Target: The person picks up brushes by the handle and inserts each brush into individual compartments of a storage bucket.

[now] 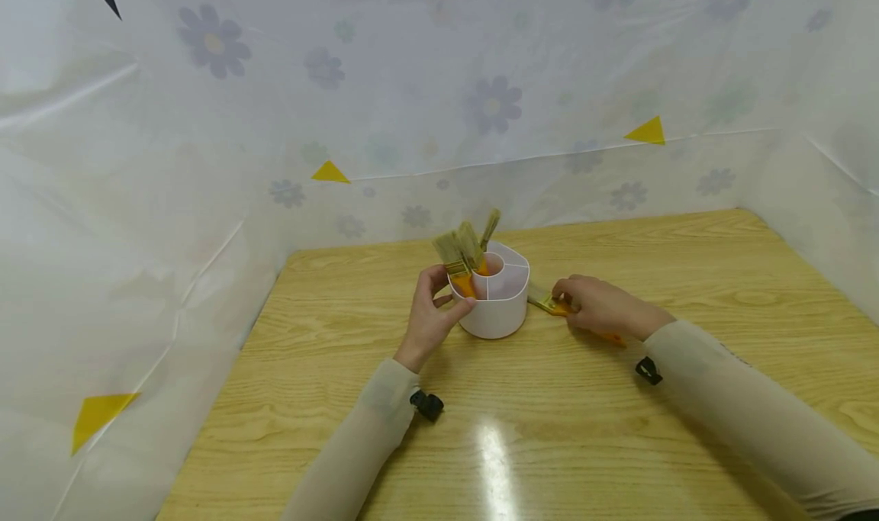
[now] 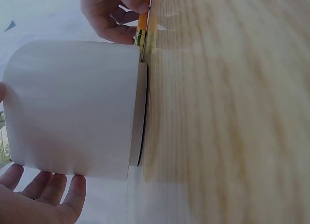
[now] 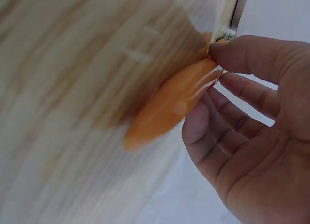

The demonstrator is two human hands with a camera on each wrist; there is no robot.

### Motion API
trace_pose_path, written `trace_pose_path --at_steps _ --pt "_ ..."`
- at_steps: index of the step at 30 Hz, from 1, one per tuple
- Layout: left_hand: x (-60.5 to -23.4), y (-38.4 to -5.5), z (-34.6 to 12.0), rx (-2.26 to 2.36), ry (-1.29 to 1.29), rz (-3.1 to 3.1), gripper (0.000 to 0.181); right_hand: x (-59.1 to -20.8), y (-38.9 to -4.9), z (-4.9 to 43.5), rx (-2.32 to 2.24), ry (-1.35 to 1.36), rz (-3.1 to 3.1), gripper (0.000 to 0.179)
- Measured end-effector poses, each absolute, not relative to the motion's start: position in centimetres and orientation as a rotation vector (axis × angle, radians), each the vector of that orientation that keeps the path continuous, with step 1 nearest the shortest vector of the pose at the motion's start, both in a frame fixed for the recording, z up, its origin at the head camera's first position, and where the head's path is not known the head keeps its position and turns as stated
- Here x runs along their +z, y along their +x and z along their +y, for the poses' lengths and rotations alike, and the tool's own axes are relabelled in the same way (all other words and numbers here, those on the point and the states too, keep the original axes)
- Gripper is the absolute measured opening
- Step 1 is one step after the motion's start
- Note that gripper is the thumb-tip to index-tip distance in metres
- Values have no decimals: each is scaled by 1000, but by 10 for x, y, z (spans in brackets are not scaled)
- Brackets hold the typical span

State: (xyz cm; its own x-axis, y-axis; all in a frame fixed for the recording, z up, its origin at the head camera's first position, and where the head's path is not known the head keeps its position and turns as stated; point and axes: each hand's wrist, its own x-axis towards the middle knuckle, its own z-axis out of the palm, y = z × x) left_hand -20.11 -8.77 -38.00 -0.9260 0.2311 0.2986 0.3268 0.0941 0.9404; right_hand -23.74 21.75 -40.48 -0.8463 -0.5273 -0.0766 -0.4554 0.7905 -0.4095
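Note:
A white round organizer (image 1: 496,319) with several compartments stands upright on the wooden table. My left hand (image 1: 427,319) holds it at its left side, thumb at the front rim and fingers around the wall. Three paintbrushes stand in it bristles up: one paintbrush (image 1: 451,252) at the left front, another (image 1: 471,242) beside it, and a third (image 1: 491,227) farther back. Right of the organizer, my right hand (image 1: 604,305) pinches a flat paintbrush (image 3: 169,105) by its orange handle near the metal ferrule. That brush lies low along the table, its bristles pointing at the organizer's base.
The wood-grain table (image 1: 343,384) ends at a flower-patterned plastic sheet (image 1: 412,109) behind and at plastic sheets on both sides. Yellow triangles (image 1: 645,130) are stuck on the sheeting. Each sleeve carries a black wrist strap piece (image 1: 428,405).

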Motion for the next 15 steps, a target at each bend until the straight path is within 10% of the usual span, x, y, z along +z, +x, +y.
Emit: trace_pose_path --at_steps 15 --pt "-380 -201 -87 -1978 -581 -2262 63 -404 -244 215 -593 -651 2800 55"
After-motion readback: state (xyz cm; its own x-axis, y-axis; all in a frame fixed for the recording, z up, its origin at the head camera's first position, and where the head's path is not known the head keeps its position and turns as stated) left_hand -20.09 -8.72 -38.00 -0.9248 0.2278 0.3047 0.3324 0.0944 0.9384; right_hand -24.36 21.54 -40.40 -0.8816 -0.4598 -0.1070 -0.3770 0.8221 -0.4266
